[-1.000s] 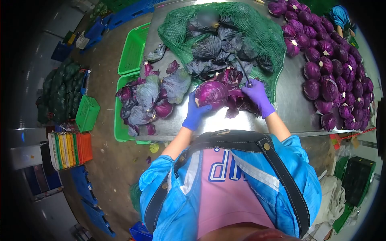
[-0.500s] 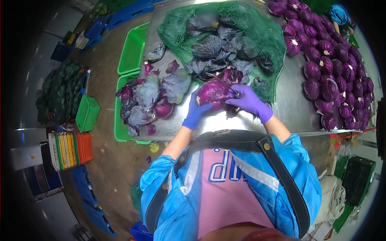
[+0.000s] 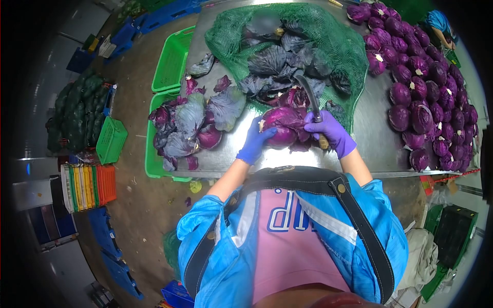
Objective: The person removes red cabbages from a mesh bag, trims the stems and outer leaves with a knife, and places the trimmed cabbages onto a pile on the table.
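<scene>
A red cabbage (image 3: 280, 123) with a loose outer leaf on its right side is held low over the metal table (image 3: 233, 154). My left hand (image 3: 253, 141), in a purple-blue glove, is closed around its left side. In my gloved right hand (image 3: 334, 132) is a curved knife (image 3: 309, 95), its blade pointing up and away and its handle end showing below the fingers. The right fingertips are at the leaf on the cabbage's right edge. Just beyond lies an open green net bag (image 3: 354, 61) with dark cabbages and leaves (image 3: 267, 59) in it.
A large pile of trimmed red cabbages (image 3: 421, 118) covers the table's right side. At the left edge, a green crate (image 3: 150, 160) is heaped with cabbage leaves (image 3: 189, 119); another green crate (image 3: 168, 66) stands behind it. A person in blue (image 3: 439, 25) is at the far right.
The knife has swung from lying across the cabbage to pointing up and away, and my right hand has moved slightly right. A leaf now stands off the cabbage's right side.
</scene>
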Demonstrator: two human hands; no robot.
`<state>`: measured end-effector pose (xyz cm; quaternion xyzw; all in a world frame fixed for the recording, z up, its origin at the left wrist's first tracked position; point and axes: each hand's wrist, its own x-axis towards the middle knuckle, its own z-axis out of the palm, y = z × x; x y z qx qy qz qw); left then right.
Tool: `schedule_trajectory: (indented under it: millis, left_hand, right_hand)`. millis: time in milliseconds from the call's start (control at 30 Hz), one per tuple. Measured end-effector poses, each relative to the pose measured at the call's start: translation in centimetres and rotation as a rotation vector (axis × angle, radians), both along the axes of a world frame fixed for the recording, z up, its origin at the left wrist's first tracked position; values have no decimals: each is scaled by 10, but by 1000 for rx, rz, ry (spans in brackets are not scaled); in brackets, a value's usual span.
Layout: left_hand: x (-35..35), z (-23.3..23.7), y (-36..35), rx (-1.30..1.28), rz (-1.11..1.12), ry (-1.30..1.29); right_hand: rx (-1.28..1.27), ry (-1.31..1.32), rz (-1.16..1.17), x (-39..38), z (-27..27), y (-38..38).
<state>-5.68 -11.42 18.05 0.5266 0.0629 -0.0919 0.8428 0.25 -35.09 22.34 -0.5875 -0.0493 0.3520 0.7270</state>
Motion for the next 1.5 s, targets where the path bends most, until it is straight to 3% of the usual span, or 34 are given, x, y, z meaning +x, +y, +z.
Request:
schedule_trajectory:
  millis: [100,167,267,333,367,400,433,500,533,567,633,667,700,767,833,867,900,1033,1067,1167,1233,1333,1433,1500]
  left_hand:
    - [-2,-1,-3,-34,-51,41]
    - [-4,2,-5,-218,-105,143]
    - [-3,9,-6,-182,-151,123]
    - [1,15,-7,-226,-193,159]
    - [1,15,-8,-412,-147,259]
    - [2,17,-9,-594,-103,360]
    - [3,20,-9,-590,-112,362]
    - [4,27,-7,-649,-85,279]
    - [5,12,0,-963,-141,296]
    - [5,10,-1,-962,-143,296]
    - [3,7,-3,-839,-96,272]
    - [0,3,-3,-837,-95,273]
    - [-3,-1,-2,-940,-99,282]
    - [-3,-3,3,-1041,-100,285]
    - [-4,-2,4,-1033,-75,216]
    - [-5,-7,4,-1033,-75,217]
    - [-5,-17,2,-747,-69,77]
    - [-3,-59,-6,414,-40,-451]
    - [-3,-56,-6,392,-54,-444]
    - [-6,-43,-3,-489,-164,-63]
    - [-8,-35,3,-890,-224,65]
    - [-4,-35,5,-1155,-298,127]
    - [-5,-30,0,-1073,-398,97]
    - [-9,-23,-3,-1007,-452,55]
  right_hand:
    - [101,36,84,0,0,-7]
    - [150,77,99,-5,-2,-11]
    - [505,248,-30,-7,-9,-22]
    - [544,158,-83,-1,-9,-33]
    - [585,71,-140,2,-6,-37]
    - [231,28,-154,12,-8,-45]
    - [234,26,-163,11,-11,-42]
    - [-130,-336,-310,5,0,-14]
    - [-100,-216,-242,-4,21,-3]
    - [-100,-217,-244,-5,11,5]
    - [-135,-461,-149,-9,-19,20]
    - [-335,-912,-174,-9,-11,28]
    - [-332,-911,-175,-10,-7,29]
    - [-185,-367,-131,-11,-3,29]
    - [-122,-465,-233,-13,-1,28]
    - [-32,-301,-176,-14,15,25]
    - [57,-139,-121,-14,26,22]
    - [74,-111,-110,-3,19,9]
    - [133,2,-153,-3,19,6]
    - [107,-132,-102,3,28,-4]
    - [239,-287,-158,3,35,1]
    - [164,-301,-75,-1,58,-5]
    - [222,-471,-49,-1,61,-7]
    - [106,-548,-51,12,66,-12]
